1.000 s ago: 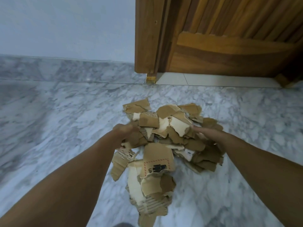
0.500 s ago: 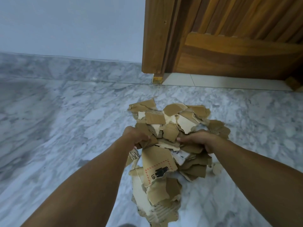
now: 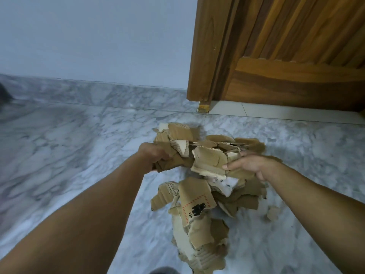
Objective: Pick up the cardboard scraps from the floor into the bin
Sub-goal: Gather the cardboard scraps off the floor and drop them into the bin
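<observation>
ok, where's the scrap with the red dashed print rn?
Head view, lower centre: the printed scrap hangs below the bundle, under the right hand and between both forearms.

Both hands were up with a big bundle of cardboard scraps [image 3: 207,155] squeezed between them. The left hand [image 3: 156,156] gripped the brown pieces on its side, and the right hand [image 3: 249,167] held the other side with its fingers curled into the bundle. More torn pieces [image 3: 197,224] sat below on the marble floor [image 3: 69,155], one with a red dashed box and black print. A wooden door [image 3: 286,56] stood behind, next to a pale wall [image 3: 94,36].
</observation>
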